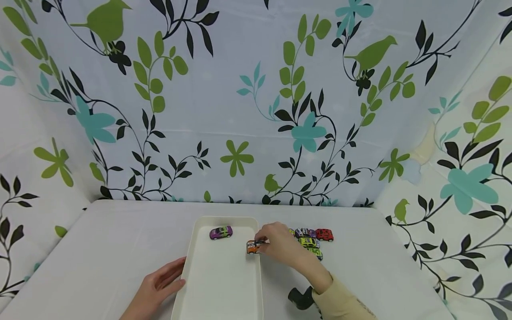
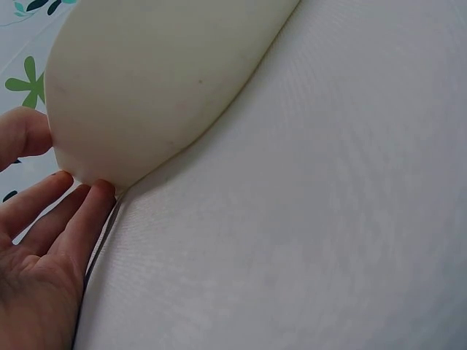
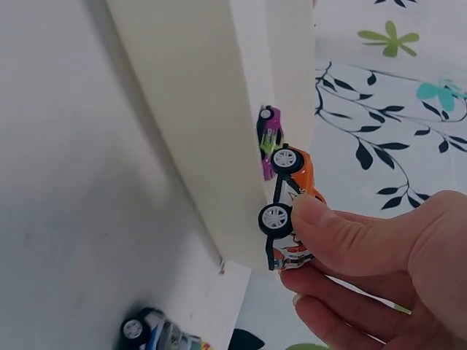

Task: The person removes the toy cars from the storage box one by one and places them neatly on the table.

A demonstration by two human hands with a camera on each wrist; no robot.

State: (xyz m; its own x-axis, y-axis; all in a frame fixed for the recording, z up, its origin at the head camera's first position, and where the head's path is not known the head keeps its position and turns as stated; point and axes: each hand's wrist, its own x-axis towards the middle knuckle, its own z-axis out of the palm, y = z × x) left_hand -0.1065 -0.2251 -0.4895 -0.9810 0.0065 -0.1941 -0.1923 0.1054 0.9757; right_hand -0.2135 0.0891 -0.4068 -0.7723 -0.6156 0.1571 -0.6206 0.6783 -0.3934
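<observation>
My right hand (image 1: pixel 280 243) pinches an orange and white toy car (image 3: pixel 286 208) between thumb and fingers, above the right rim of a white tray (image 1: pixel 222 284). In the right wrist view the car's wheels face the camera. A purple and green toy car (image 1: pixel 221 232) sits inside the tray near its far end. At the tray's left side is my left hand (image 1: pixel 157 286). Its fingertips (image 2: pixel 98 191) touch the outer wall of the tray, with fingers fairly straight and the thumb apart from them.
Right of the tray, several toy cars stand grouped, among them a red car (image 1: pixel 324 234) and a yellow-green car (image 1: pixel 309 242), partly hidden by my right hand. A dark object (image 1: pixel 301 298) lies by my right sleeve. Patterned cloth (image 1: pixel 240 111) hangs behind the white table (image 1: pixel 120 235).
</observation>
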